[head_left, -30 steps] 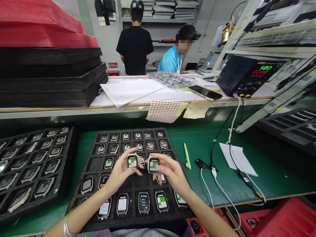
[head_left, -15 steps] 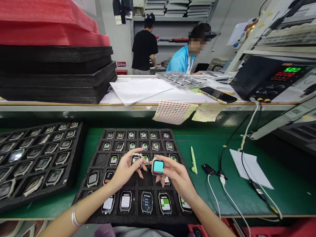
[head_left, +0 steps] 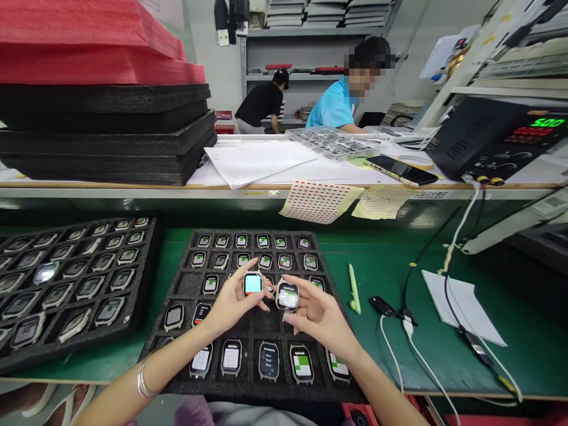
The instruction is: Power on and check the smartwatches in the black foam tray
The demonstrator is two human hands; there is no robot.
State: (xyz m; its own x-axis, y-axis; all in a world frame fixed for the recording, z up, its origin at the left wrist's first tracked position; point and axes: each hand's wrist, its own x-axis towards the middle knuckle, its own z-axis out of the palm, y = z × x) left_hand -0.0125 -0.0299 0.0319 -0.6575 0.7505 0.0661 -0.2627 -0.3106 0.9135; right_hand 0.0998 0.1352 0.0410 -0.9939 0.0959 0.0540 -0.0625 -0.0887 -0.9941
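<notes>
My left hand [head_left: 231, 304] grips a smartwatch body with a lit teal screen [head_left: 252, 284], thumb and fingers closed round its case. My right hand [head_left: 318, 315] holds a second watch body [head_left: 288, 296] with a pale screen, just right of the first. Both hands hover over the middle of a black foam tray [head_left: 177, 290] whose pockets hold several watch bodies, many with lit screens. A silver bangle sits on my left wrist.
A second black tray [head_left: 146, 278] full of watches lies to the left on the green mat. A pale green pen [head_left: 354, 288], a black charger puck and white cables lie to the right. Stacked foam trays, papers, a phone and a power supply line the shelf; two people work beyond.
The left watch's screen has turned teal and the right watch's has gone from teal to pale. Both hands stayed over the tray. The view shifted slightly left.
</notes>
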